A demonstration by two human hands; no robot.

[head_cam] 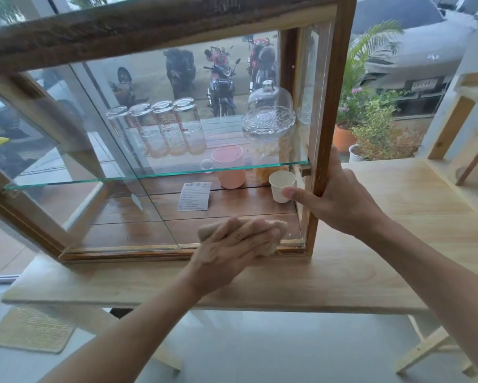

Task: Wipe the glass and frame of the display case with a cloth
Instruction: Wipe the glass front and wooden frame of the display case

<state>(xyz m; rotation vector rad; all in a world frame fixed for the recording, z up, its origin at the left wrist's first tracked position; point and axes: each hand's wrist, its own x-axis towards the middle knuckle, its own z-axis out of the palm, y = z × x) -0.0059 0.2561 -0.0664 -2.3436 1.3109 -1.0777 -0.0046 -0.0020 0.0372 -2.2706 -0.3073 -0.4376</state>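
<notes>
Display case (149,37) is set on the left part of the table (342,280), back from the front edge.

Cloth (280,225) is bunched and pressed flat against the front glass (108,217), at the case's lower right corner just above the bottom rail (122,254). It is pressed by the left hand (232,244), fingers extended over it and nothing gripped, probably so pressure is spread for wiping.

Right front post (334,92) is gripped by the right hand (340,197), thumb in front and fingers wrapped behind. Judged: the case is braced against sliding under wipe pressure.

Inside, on the wood floor: paper cup (281,186), printed card (195,196), pink cup (229,167). On the glass shelf (149,175): upturned tumblers (160,128) and a domed glass dish (269,111).

Motorbikes (221,78) are seen through the rear glass.
</notes>
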